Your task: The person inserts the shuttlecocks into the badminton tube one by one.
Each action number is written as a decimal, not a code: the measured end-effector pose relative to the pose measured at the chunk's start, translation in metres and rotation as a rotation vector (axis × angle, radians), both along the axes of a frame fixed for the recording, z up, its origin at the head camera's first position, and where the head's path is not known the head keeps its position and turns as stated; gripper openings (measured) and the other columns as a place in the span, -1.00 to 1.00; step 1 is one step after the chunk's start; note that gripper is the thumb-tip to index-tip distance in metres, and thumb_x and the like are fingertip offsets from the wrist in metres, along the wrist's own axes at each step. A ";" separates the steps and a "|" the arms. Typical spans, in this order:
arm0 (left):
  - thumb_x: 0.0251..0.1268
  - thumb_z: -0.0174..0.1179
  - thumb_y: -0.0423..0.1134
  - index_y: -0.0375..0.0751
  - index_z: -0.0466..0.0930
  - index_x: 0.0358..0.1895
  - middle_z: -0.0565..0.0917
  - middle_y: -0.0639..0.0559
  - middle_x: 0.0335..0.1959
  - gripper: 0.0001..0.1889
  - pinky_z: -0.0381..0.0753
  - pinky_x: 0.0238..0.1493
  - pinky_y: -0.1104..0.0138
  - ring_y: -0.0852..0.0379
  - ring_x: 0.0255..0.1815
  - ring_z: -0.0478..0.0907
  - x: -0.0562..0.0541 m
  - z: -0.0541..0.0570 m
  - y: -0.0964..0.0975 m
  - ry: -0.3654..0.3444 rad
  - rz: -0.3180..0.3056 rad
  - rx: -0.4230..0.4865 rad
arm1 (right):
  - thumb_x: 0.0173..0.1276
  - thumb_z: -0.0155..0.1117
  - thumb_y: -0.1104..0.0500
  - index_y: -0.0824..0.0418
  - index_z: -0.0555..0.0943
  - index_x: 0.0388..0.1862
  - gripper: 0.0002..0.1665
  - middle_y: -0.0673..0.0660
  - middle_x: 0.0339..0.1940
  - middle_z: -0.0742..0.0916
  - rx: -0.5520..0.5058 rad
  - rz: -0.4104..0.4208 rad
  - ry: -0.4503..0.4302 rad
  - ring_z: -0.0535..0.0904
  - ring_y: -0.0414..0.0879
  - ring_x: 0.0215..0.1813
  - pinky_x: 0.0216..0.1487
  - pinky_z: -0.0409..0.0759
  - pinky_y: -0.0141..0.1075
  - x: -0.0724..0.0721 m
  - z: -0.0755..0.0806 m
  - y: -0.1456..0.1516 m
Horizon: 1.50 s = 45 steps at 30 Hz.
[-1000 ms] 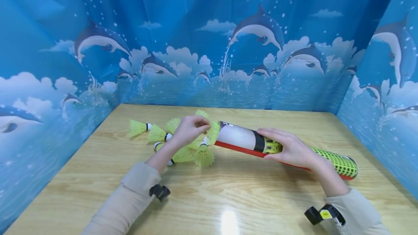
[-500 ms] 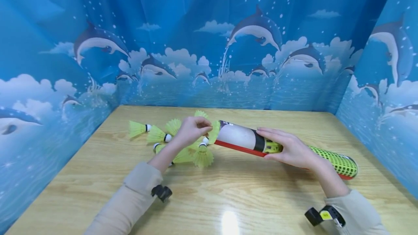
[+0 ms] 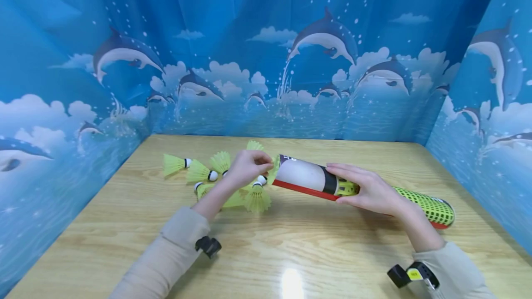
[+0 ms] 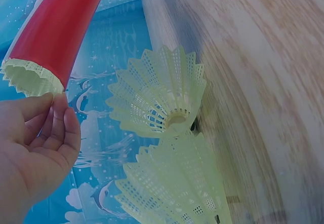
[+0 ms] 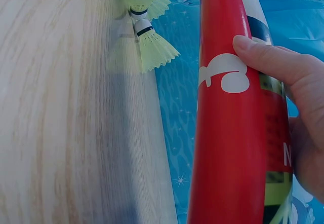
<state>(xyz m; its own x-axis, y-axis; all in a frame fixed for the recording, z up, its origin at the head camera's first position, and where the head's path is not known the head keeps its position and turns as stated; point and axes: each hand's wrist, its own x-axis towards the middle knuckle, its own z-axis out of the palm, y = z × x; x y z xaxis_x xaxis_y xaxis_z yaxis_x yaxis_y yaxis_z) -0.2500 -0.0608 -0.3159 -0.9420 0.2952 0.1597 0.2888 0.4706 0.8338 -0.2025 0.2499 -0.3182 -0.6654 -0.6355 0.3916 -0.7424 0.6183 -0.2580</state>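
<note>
My right hand [image 3: 367, 189] grips a long shuttlecock tube [image 3: 301, 174] around its middle, with the thumb across the red side [image 5: 228, 133] in the right wrist view. The tube slants, its mouth end raised toward the left. A yellow-green shuttlecock [image 4: 33, 77] sits in the mouth, only the jagged edge of its skirt standing out; its cork is hidden inside. My left hand [image 3: 248, 167] pinches that skirt edge between thumb and fingers, right at the tube's rim. In the left wrist view, two more shuttlecocks [image 4: 162, 89] lie just beside this hand.
Several yellow-green shuttlecocks [image 3: 199, 171] with white corks lie loose on the wooden table [image 3: 249, 253], left of the tube and around the left forearm. One shuttlecock [image 3: 257, 197] lies just below the tube's mouth. A blue dolphin-print curtain [image 3: 249, 59] encloses the table's back and sides.
My left hand has shifted slightly right, toward the tube. The shuttlecock has slid deeper into the mouth, so less of its skirt shows. My right hand and the tube have stayed nearly still.
</note>
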 end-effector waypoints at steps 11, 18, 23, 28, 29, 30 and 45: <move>0.19 0.23 -0.36 -0.25 0.67 -0.32 0.66 0.04 -0.48 -0.94 0.60 -0.36 0.37 0.16 -0.46 0.60 0.001 -0.003 0.001 0.037 -0.023 -0.058 | -0.07 0.54 0.09 0.08 0.38 0.33 -0.08 0.16 0.27 0.48 0.011 -0.006 -0.010 0.40 0.10 0.23 0.00 0.52 -0.02 0.000 -0.002 -0.001; 0.21 0.21 -0.36 -0.21 0.68 -0.31 0.67 0.01 -0.43 -0.93 0.58 -0.36 0.38 0.18 -0.41 0.58 0.001 -0.004 0.004 0.056 -0.044 -0.091 | -0.04 0.53 0.06 0.07 0.38 0.33 -0.10 0.16 0.28 0.47 0.001 -0.025 -0.044 0.40 0.11 0.24 0.01 0.50 0.00 0.001 -0.002 -0.002; 0.20 0.22 -0.38 -0.23 0.69 -0.29 0.67 0.04 -0.40 -0.92 0.58 -0.33 0.39 0.19 -0.37 0.57 0.002 -0.003 0.005 0.068 -0.040 -0.099 | -0.04 0.52 0.06 0.07 0.38 0.33 -0.10 0.16 0.28 0.47 0.005 -0.025 -0.045 0.39 0.11 0.24 0.01 0.49 0.01 0.002 -0.002 -0.004; 0.18 0.24 -0.37 -0.23 0.70 -0.29 0.68 0.04 -0.38 -0.92 0.58 -0.30 0.39 0.18 -0.34 0.58 0.002 -0.001 0.006 0.098 -0.029 -0.134 | -0.05 0.53 0.09 0.07 0.38 0.33 -0.09 0.17 0.28 0.47 0.010 -0.025 -0.040 0.39 0.11 0.24 0.01 0.50 0.00 0.001 -0.001 -0.004; 0.18 0.24 -0.37 -0.23 0.70 -0.29 0.68 0.04 -0.38 -0.92 0.58 -0.30 0.39 0.18 -0.34 0.58 0.002 -0.001 0.006 0.102 -0.030 -0.140 | -0.05 0.53 0.11 0.08 0.38 0.33 -0.09 0.17 0.28 0.47 0.009 -0.025 -0.041 0.39 0.12 0.25 0.01 0.50 0.00 0.001 -0.001 -0.004; 0.19 0.24 -0.36 -0.22 0.70 -0.28 0.68 0.04 -0.37 -0.91 0.58 -0.30 0.39 0.18 -0.33 0.58 0.001 -0.001 0.007 0.101 -0.031 -0.146 | -0.05 0.53 0.12 0.08 0.38 0.33 -0.09 0.18 0.28 0.47 0.008 -0.027 -0.044 0.39 0.12 0.25 0.01 0.50 0.00 0.002 -0.001 -0.004; 0.25 0.20 -0.28 -0.20 0.62 0.00 0.67 0.01 -0.16 -0.74 0.57 -0.14 0.31 0.12 -0.15 0.58 0.007 0.006 -0.012 0.066 -0.032 -0.107 | -0.01 0.51 0.10 0.08 0.37 0.33 -0.12 0.20 0.27 0.47 0.014 -0.066 -0.044 0.41 0.12 0.20 -0.07 0.51 -0.03 0.004 0.003 0.000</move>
<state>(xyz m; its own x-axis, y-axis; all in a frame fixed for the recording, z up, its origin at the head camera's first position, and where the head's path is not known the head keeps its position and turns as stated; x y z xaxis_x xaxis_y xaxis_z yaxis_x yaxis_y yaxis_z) -0.2432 -0.0725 -0.3100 -0.9203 0.3438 0.1866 0.3575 0.5456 0.7580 -0.1984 0.2503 -0.3152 -0.7222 -0.5954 0.3522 -0.6883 0.6691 -0.2803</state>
